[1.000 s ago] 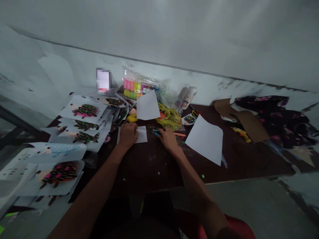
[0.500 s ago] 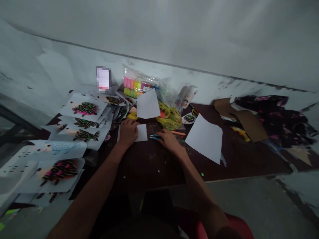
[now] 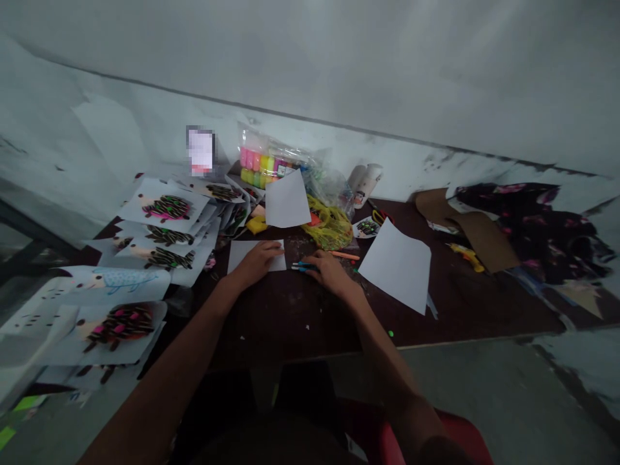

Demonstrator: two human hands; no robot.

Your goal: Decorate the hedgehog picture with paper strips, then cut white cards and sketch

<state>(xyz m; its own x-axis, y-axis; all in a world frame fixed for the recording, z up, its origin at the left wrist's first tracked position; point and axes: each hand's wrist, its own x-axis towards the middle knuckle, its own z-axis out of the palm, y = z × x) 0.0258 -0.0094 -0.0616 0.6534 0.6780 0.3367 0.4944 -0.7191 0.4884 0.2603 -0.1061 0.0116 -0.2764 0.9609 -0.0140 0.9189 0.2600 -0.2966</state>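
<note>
My left hand [image 3: 259,261] lies flat with its fingers on the right part of a small white paper [image 3: 238,253] on the dark table. Beside that paper, my right hand [image 3: 328,268] has its fingers closed round slim blue and white pens [image 3: 301,266], whose tips point left. An orange stick [image 3: 345,256] lies just behind my right hand. Two more white sheets are near: one [image 3: 287,200] leans behind the small paper, the other [image 3: 400,266] lies to the right of my right hand.
Stacked hedgehog pictures [image 3: 167,208] cover the left side. Behind are a clear bag of coloured tubs [image 3: 261,169], a yellow net bag [image 3: 332,226], scissors [image 3: 380,214] and a white cup [image 3: 368,185]. Brown cardboard [image 3: 487,244], a yellow cutter [image 3: 467,256] and dark floral cloth [image 3: 547,239] lie right.
My left hand has slid right across the small paper, uncovering its left part. My right hand has barely moved and still holds the pens.
</note>
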